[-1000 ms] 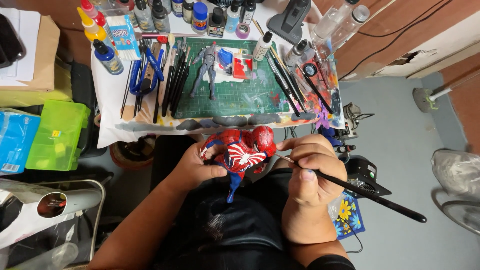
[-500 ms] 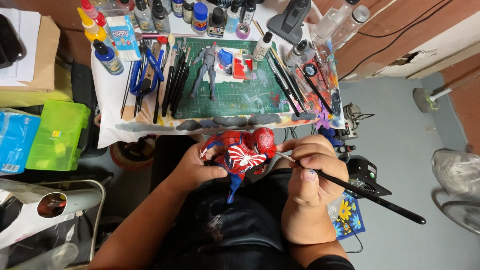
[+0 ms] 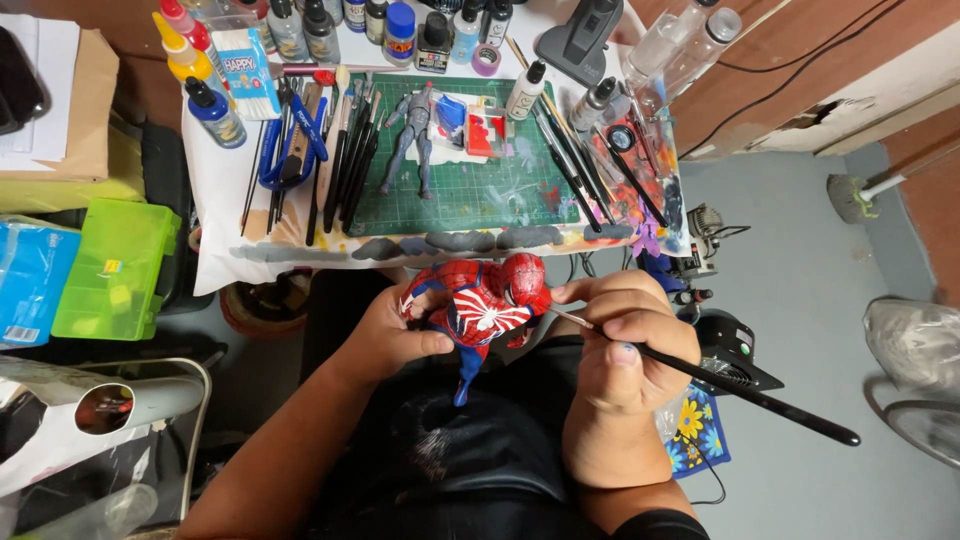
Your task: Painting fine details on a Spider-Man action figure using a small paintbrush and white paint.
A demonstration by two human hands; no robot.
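Over the lap, the left hand (image 3: 395,335) wraps its fingers around a red and blue figure (image 3: 480,310), held just below the desk (image 3: 215,190) edge. The right hand (image 3: 625,345) pinches a black paintbrush (image 3: 720,385), tip touching the figure's head. Farther off, a grey figure (image 3: 410,135) lies on the green cutting mat (image 3: 500,195) among brushes and paint bottles (image 3: 400,25).

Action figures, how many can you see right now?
2. A red and blue figure is held in the left hand; a grey figure lies on the green cutting mat. Clutter may hide others.
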